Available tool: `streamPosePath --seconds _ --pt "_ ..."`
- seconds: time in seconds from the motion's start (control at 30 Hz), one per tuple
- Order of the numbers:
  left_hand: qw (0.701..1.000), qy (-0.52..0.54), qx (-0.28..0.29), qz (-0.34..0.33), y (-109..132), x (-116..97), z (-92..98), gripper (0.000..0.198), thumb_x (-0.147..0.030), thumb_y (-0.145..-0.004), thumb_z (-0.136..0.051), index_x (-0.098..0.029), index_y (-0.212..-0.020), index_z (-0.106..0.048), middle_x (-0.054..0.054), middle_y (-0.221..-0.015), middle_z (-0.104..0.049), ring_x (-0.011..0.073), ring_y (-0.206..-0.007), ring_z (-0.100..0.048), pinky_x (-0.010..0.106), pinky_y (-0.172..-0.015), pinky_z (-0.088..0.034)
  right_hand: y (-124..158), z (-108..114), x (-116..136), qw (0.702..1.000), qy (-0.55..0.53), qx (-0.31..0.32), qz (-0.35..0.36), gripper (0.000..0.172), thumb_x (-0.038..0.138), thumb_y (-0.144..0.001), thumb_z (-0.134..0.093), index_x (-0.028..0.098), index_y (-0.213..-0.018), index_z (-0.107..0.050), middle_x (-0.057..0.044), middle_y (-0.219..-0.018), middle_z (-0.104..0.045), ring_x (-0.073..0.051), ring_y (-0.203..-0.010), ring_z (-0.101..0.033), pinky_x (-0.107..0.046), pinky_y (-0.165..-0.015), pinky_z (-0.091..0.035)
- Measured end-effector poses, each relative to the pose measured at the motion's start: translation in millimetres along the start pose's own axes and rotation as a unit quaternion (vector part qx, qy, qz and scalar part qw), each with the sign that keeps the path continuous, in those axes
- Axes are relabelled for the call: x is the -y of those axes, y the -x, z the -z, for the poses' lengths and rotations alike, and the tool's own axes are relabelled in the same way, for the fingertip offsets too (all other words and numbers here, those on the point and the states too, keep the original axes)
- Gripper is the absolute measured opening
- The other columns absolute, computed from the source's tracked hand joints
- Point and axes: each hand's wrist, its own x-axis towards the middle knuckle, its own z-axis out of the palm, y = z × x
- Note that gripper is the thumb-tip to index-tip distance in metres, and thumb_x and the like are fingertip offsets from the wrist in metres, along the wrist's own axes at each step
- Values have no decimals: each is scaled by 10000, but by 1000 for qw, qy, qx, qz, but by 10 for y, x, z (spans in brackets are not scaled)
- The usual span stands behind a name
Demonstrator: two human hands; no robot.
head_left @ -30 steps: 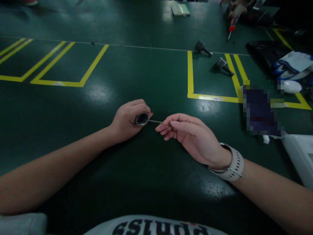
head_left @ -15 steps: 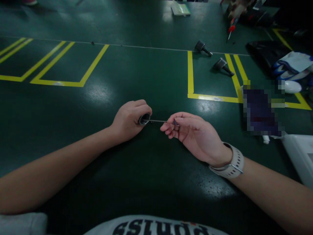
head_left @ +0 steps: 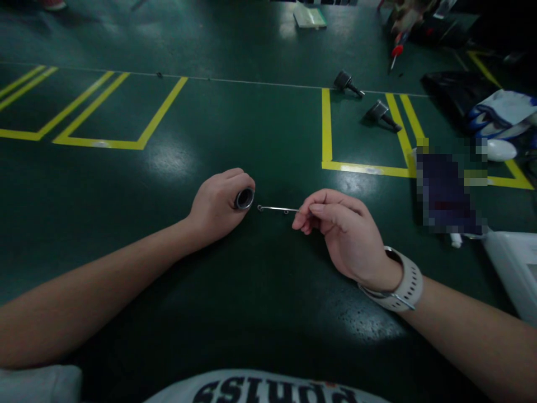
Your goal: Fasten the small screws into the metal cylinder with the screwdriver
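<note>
My left hand [head_left: 218,204] is wrapped round a dark metal cylinder [head_left: 244,198], its round hollow end facing right. Between the thumb and fingers of my right hand [head_left: 339,224] is a thin metal rod [head_left: 274,209]. The rod's left tip bears a small ring and lies just outside the cylinder's opening, apart from it. Another small ring-like bit shows under the rod near my fingertips. The rod's right end is hidden in my hand.
Two dark metal parts with stems [head_left: 381,115] lie by the yellow tape at the right. Farther back is a red-handled screwdriver [head_left: 396,51] at a person's hand. Blue-white gloves [head_left: 503,112], a blurred-out dark object [head_left: 447,190] and a white tray [head_left: 514,268] sit at the right.
The rod's tip has come out of the cylinder's opening as my right hand moved to the right. My left hand has shifted slightly left with the cylinder.
</note>
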Motion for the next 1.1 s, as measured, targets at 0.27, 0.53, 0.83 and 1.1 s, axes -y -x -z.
streamPosePath --seconds 0.27,0.53,0.83,1.1 --pt "998 45 -4 -45 16 -18 1 81 -215 -809 -520 -164 -751 -547 17 -756 -592 120 -642 -542 239 -565 -400 0 -47 -17 991 130 7 14 128 169 -841 -526 170 -790 -643 -6 -757 -651 -130 -730 -604 -274 -669 -471" --pt "996 26 53 -71 -5 -20 -1 81 -177 -799 -519 -141 -746 -569 33 -743 -578 138 -643 -524 260 -569 -383 19 -17 -46 997 72 -17 34 157 173 -838 -507 185 -755 -639 13 -684 -637 -116 -660 -582 -261 -626 -444" --pt "990 124 4 -69 24 -26 42 62 -196 -788 -564 -134 -779 -560 30 -762 -587 122 -672 -546 232 -577 -419 -1 -11 -80 996 70 -31 34 173 174 -827 -502 192 -712 -630 21 -642 -612 -114 -625 -549 -262 -602 -409" --pt "982 140 44 -117 14 -19 36 114 -217 -822 -531 -159 -895 -597 33 -844 -655 143 -774 -602 286 -715 -465 2 -29 -73 998 51 -39 26 161 196 -811 -511 180 -701 -628 6 -634 -605 -126 -621 -541 -273 -606 -406"
